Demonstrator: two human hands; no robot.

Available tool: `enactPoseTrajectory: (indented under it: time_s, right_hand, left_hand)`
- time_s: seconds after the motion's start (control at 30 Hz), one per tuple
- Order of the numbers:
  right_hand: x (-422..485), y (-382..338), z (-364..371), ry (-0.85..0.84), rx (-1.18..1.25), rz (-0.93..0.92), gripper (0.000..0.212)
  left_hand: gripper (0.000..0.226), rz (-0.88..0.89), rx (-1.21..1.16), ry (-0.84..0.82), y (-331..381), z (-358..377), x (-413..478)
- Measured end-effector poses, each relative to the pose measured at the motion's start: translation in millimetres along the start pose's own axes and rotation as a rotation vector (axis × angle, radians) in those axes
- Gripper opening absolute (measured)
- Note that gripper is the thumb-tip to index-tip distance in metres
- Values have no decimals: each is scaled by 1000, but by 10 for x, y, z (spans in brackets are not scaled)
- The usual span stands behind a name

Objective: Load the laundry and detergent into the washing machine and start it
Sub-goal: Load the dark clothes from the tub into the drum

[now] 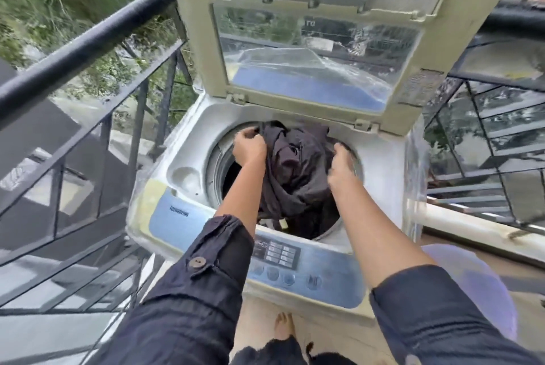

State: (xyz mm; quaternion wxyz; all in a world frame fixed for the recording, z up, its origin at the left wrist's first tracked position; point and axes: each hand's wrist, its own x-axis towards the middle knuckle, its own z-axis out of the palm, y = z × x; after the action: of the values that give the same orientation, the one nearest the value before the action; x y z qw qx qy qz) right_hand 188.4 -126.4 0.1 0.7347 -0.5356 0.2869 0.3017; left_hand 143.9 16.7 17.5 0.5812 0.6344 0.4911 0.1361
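Both the left hand (249, 148) and right hand (342, 168) gripped a crumpled dark cloth bundle (293, 171) over the grey top-loading washing machine's (188, 140) round drum.

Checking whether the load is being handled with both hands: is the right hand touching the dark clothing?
Touching. The head view shows the right hand pressed against the side of the dark clothing over the drum, its fingers sunk into the fabric.

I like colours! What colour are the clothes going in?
Dark, blackish-brown clothes, seen from the head view.
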Motion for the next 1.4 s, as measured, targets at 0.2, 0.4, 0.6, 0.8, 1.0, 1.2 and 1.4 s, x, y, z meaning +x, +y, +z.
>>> enactPoseTrajectory:
  time_s: [0.2,0.4,0.6,0.8,1.0,1.2,1.4]
  right_hand:
    - [51,113,39,-35,-275,127,48]
    - [-12,26,-120,-56,-304,-80,28]
    - [-126,-239,-571,11,-270,-381,15]
    - [-241,-599,-1293,71,-173,-506,31]
    - [-337,-878,-2305,41,-151,-553,31]
    - [-303,-1066,-3504,114,-202,-530,18]
    - [-52,-953,-4613,282,-279,-319,36]
  left_hand:
    - [32,-89,87,-160,-186,129,18]
    - [11,-11,77,-154,-192,431,-190]
    - [29,130,65,-176,-191,894,-661]
    - [42,222,20,-163,-106,1505,-1368]
    - [31,241,126,-182,-294,2209,-2186]
    - [30,259,179,-279,-627,2961,-2939]
    - [49,164,223,-534,-1205,3641,-3346]
